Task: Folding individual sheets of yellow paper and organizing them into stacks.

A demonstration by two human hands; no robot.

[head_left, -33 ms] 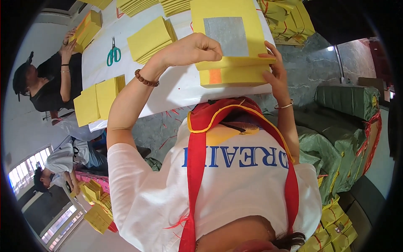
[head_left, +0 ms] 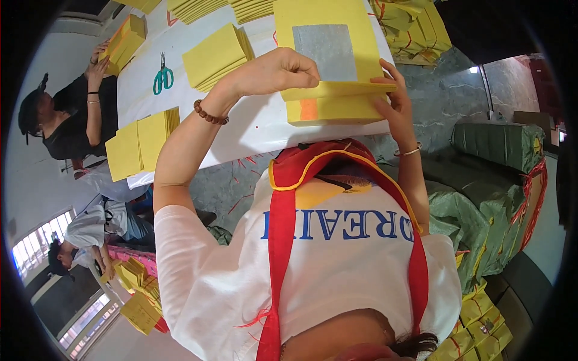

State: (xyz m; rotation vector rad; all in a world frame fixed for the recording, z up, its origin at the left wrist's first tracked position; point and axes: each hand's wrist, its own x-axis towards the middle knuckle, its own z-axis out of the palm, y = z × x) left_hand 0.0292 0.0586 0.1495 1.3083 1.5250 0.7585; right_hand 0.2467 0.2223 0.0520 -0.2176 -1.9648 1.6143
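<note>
A thick stack of yellow paper (head_left: 337, 112) stands at the table's near edge, with an orange patch on its front face. A sheet with a silver-grey square (head_left: 325, 53) lies behind its folded upper edge. My left hand (head_left: 278, 71) is closed, its fingertips pinching the folded yellow paper near the left end. At the right end, my right hand (head_left: 397, 99) grips the stack, thumb at the front and fingers over the top edge. Left of my left hand, a fanned pile of yellow paper (head_left: 214, 60) rests on the white-covered table (head_left: 241, 129).
Green-handled scissors (head_left: 162, 79) and another yellow pile (head_left: 143, 139) lie farther left. A person in black (head_left: 78, 117) handles a yellow bundle (head_left: 127, 45) across the table; another person (head_left: 99, 228) works behind. Green-wrapped bales (head_left: 469, 222) stand on my right, tied yellow bundles (head_left: 415, 33) beyond the table.
</note>
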